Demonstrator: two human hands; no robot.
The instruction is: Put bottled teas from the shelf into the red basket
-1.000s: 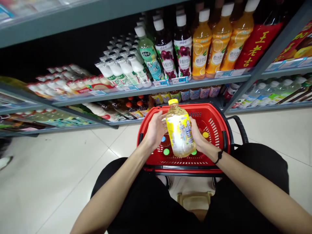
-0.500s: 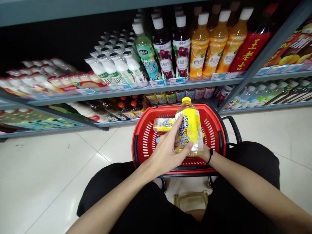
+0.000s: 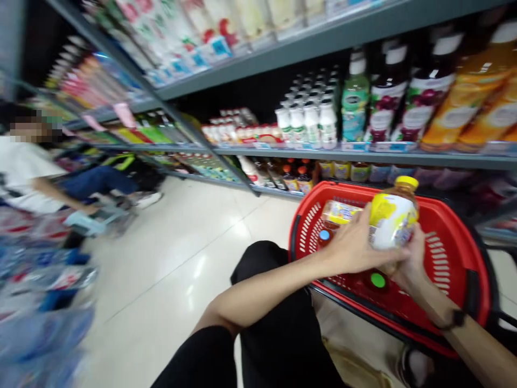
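Observation:
Both hands hold one drink bottle [image 3: 393, 218] with a yellow cap and a yellow and white label, tilted above a red shopping basket [image 3: 456, 269]. My left hand [image 3: 355, 245] is closed around its left side, thumb across the lower front. From the right and below, my right hand [image 3: 412, 264] grips the bottle's base; some of its fingers are hidden. Inside the basket, another yellow-labelled bottle [image 3: 341, 212] lies on its side. A blue cap [image 3: 324, 235] and a green cap [image 3: 378, 279] of further bottles also show there.
Shelves of drinks run behind the basket, with small white bottles [image 3: 309, 121], grape juice bottles [image 3: 388, 97] and orange juice bottles [image 3: 470, 102]. At the left, a seated person [image 3: 28, 167] is beside a light blue stool [image 3: 91, 220]. Wrapped bottle packs [image 3: 40, 323] line the lower left.
My view has swung left, bringing the other person and the packs into sight. The held bottle has turned, so its label shows a different, whiter side.

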